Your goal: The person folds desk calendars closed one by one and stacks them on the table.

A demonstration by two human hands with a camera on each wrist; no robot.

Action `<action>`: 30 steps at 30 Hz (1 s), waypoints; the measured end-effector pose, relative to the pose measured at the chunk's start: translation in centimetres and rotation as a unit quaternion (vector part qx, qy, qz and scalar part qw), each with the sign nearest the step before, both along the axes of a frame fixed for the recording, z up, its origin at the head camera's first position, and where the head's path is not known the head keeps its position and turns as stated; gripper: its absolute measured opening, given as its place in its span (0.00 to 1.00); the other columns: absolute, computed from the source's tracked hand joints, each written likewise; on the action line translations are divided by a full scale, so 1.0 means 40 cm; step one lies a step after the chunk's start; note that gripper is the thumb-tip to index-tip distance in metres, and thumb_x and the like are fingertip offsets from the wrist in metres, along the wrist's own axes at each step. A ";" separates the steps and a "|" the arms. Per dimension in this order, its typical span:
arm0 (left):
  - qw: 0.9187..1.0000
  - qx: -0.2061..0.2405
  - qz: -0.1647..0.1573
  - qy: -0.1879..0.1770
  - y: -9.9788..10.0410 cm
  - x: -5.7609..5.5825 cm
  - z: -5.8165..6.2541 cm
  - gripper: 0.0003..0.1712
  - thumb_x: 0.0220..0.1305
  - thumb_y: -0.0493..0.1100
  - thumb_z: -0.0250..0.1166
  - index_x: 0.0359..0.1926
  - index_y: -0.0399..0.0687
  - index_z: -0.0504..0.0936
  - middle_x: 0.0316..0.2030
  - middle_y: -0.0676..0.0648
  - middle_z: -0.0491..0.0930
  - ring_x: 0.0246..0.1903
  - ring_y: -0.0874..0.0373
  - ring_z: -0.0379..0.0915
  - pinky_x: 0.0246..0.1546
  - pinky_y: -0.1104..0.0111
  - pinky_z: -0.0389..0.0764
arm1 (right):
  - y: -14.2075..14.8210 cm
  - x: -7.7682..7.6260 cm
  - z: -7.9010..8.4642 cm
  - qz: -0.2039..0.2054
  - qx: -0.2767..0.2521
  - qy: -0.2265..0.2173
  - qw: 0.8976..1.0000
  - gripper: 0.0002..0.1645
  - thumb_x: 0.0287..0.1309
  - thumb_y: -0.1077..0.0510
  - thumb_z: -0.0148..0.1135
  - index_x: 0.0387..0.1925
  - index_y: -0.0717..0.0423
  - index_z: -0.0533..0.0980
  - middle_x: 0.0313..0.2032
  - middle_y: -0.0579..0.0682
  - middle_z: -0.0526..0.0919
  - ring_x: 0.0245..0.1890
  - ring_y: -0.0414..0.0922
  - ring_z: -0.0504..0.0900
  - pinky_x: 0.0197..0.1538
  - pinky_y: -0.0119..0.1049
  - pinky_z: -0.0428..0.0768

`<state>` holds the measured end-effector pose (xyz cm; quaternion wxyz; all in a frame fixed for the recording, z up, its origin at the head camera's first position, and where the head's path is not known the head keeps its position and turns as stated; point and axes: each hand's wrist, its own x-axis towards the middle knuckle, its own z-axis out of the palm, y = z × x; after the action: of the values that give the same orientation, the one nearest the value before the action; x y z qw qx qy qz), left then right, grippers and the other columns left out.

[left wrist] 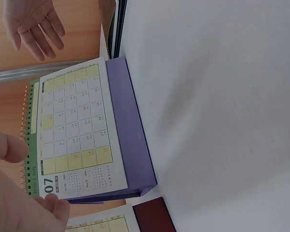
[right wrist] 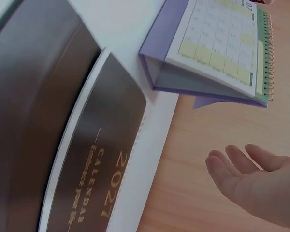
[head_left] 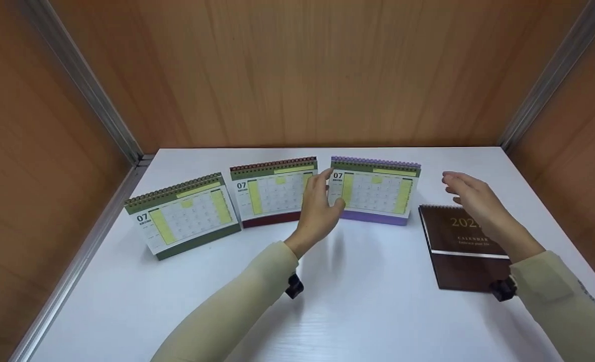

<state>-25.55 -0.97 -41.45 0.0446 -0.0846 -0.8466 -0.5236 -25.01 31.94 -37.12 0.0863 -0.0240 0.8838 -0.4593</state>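
A purple desk calendar (head_left: 377, 195) stands upright on the table, its July page facing me. My left hand (head_left: 319, 213) is at its left end, thumb apart from the loosely bent fingers, and overlaps the page edge in the head view. Beside it stands a dark red desk calendar (head_left: 276, 195), partly hidden by that hand. My right hand (head_left: 484, 208) is raised over a brown 2027 calendar (head_left: 461, 271) that lies flat; its fingers are extended with nothing in them. The right wrist view shows the purple calendar's open side (right wrist: 198, 79).
A green desk calendar (head_left: 187, 216) stands angled at the left of the white table (head_left: 368, 301). Wooden panels (head_left: 297, 70) enclose the back and both sides, with metal posts (head_left: 86, 75) at the corners.
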 end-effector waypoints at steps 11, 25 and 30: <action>0.999 -0.016 0.009 -0.026 -0.010 -0.005 -0.047 0.44 0.71 0.35 0.64 0.83 0.50 0.57 0.77 0.45 0.62 0.73 0.49 0.65 0.74 0.57 0.70 | -0.069 -0.065 -0.020 0.007 -0.107 -0.072 0.992 0.48 0.84 0.34 0.27 0.84 0.65 0.41 0.83 0.66 0.47 0.83 0.63 0.50 0.83 0.56 0.52; 0.998 -0.012 0.004 -0.055 -0.009 -0.015 -0.069 0.45 0.72 0.37 0.63 0.84 0.49 0.54 0.81 0.46 0.60 0.79 0.49 0.58 0.80 0.55 0.59 | -0.073 -0.099 -0.074 -0.003 -0.185 -0.118 0.976 0.52 0.81 0.30 0.21 0.84 0.66 0.40 0.83 0.69 0.43 0.83 0.66 0.45 0.84 0.56 0.47; 0.998 -0.013 0.004 -0.065 -0.005 -0.012 -0.078 0.45 0.74 0.38 0.63 0.85 0.51 0.53 0.82 0.47 0.57 0.81 0.49 0.54 0.81 0.56 0.55 | -0.075 -0.104 -0.088 0.000 -0.201 -0.132 0.971 0.51 0.81 0.30 0.19 0.84 0.65 0.44 0.82 0.69 0.46 0.82 0.67 0.47 0.84 0.57 0.46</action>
<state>-26.05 -1.16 -44.56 -0.0091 -0.0473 -0.8550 -0.5165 -29.15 28.94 -40.64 0.1951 0.0199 0.7541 -0.6268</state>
